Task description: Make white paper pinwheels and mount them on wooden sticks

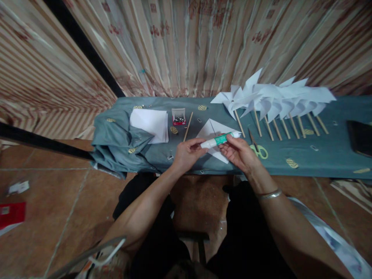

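A green-and-white glue stick (221,139) is held level between my two hands. My left hand (185,155) pinches its white end. The fingers of my right hand (240,152) close round its green body near the other end. Beneath it on the cloth lies a square of white paper (209,128) with cut lines running in from its corners, partly covered by the hands and the tube. To the right of my right hand rest scissors (260,151) with pale green handles. A bare wooden stick (188,126) lies slanted beyond my left hand.
Finished paper pinwheels (270,93) on wooden sticks lie overlapping at the back right. A small open box (178,117) holds shiny metal pins. Left of it is a stack of white paper squares (149,120). A dark object (359,137) sits at the right on the blue-green cloth (290,151).
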`<state>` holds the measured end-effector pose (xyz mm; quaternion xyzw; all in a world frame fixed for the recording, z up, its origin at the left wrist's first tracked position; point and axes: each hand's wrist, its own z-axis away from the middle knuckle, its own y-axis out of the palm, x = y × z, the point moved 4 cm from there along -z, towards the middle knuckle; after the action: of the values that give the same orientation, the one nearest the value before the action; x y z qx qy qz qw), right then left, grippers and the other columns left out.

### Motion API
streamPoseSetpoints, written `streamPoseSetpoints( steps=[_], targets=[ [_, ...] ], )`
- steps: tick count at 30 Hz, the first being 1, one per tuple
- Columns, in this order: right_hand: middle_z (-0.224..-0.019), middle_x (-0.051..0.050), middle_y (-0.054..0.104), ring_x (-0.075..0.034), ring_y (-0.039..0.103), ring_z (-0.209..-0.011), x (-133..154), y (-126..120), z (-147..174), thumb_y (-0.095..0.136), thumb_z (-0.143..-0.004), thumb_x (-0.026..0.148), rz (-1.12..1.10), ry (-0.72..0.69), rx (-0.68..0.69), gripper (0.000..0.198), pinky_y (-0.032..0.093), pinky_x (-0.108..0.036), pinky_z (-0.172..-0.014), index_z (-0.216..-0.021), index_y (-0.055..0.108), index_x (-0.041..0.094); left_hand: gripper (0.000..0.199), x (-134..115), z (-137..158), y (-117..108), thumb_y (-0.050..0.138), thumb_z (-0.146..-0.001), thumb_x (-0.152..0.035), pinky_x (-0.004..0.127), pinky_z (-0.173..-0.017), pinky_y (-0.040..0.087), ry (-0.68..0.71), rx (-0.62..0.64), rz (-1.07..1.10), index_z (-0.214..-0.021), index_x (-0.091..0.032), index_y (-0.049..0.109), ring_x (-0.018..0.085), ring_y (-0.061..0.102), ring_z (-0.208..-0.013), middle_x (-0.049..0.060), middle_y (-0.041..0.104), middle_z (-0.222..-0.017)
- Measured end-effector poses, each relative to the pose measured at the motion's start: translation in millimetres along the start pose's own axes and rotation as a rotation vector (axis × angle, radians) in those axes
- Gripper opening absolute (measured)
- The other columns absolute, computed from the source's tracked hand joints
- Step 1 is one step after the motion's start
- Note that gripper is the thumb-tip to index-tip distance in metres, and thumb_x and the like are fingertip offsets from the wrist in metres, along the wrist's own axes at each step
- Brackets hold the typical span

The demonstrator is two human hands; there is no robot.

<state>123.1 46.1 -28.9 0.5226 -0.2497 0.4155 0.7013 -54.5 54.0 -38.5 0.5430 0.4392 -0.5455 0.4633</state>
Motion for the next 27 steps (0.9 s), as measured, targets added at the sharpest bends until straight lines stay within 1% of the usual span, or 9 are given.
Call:
streamPoseSetpoints(
  steps=[3,6,11,15,18,23,27],
  targets=[
    [-0.068,0.0,0.074,-0.008,0.067,-0.058,0.7,0.9,0.6,0.087,-0.067,0.032,0.04,-0.011,0.003,0.022,0.059,-0.015,-0.066,-0.077,0.074,0.017,0.037,0.6,-0.6,0.3,0.081,-0.062,-0.028,0.028,-0.072,0.055,0.008,0.002,0.023,-0.096,-0.013,0.075,0.014,0.065,-0.068,0.004,0.075,-0.082],
    [-0.07,0.0,0.075,-0.008,0.067,-0.059,1.3,1.2,1.0,0.089,-0.064,0.034,0.064,-0.027,0.0,0.025,0.059,-0.014,-0.065,-0.078,0.074,0.018,0.037,0.2,-0.6,0.3,0.081,-0.061,-0.028,0.028,-0.071,0.055,0.013,0.006,0.035,-0.094,-0.013,0.075,0.013,0.065,-0.069,0.004,0.075,-0.083],
    [-0.07,-0.001,0.075,-0.008,0.068,-0.058,-0.4,0.8,1.4,0.088,-0.064,0.035,0.107,-0.015,-0.007,0.027,0.057,-0.014,-0.061,-0.079,0.074,0.018,0.035,-3.7,1.8,-0.9,0.079,-0.063,-0.027,0.026,-0.069,0.054,0.041,-0.003,-0.028,-0.095,-0.013,0.076,0.013,0.064,-0.067,0.004,0.074,-0.08],
    [-0.069,-0.001,0.075,-0.009,0.069,-0.058,-3.9,2.3,1.2,0.091,-0.06,0.036,0.077,0.008,0.004,0.033,0.057,-0.013,-0.058,-0.08,0.074,0.017,0.034,-5.3,3.3,-0.8,0.079,-0.065,-0.026,0.027,-0.071,0.055,0.039,-0.006,-0.06,-0.097,-0.014,0.076,0.013,0.064,-0.067,0.004,0.075,-0.082],
    [-0.069,-0.001,0.075,-0.01,0.07,-0.06,-7.7,2.1,0.3,0.09,-0.061,0.036,0.073,0.021,0.007,0.031,0.058,-0.015,-0.061,-0.08,0.072,0.018,0.035,-5.9,3.7,-1.2,0.079,-0.066,-0.027,0.027,-0.071,0.056,0.048,-0.013,-0.071,-0.097,-0.013,0.076,0.014,0.065,-0.068,0.005,0.075,-0.085],
    [-0.074,-0.001,0.076,-0.011,0.072,-0.065,-15.3,1.0,-1.9,0.089,-0.065,0.036,0.078,0.007,0.019,0.029,0.061,-0.018,-0.066,-0.081,0.071,0.019,0.032,-6.8,4.3,-4.8,0.078,-0.068,-0.025,0.027,-0.072,0.055,0.086,-0.026,-0.152,-0.098,-0.014,0.076,0.015,0.066,-0.07,0.004,0.075,-0.083],
    [-0.075,-0.003,0.077,-0.013,0.073,-0.066,-21.2,4.3,-2.3,0.088,-0.066,0.036,0.089,0.005,0.041,0.029,0.061,-0.019,-0.066,-0.081,0.071,0.018,0.029,-6.8,5.0,-9.7,0.078,-0.069,-0.025,0.028,-0.076,0.055,0.131,-0.035,-0.235,-0.097,-0.016,0.076,0.016,0.068,-0.077,0.006,0.076,-0.091]
  ],
)
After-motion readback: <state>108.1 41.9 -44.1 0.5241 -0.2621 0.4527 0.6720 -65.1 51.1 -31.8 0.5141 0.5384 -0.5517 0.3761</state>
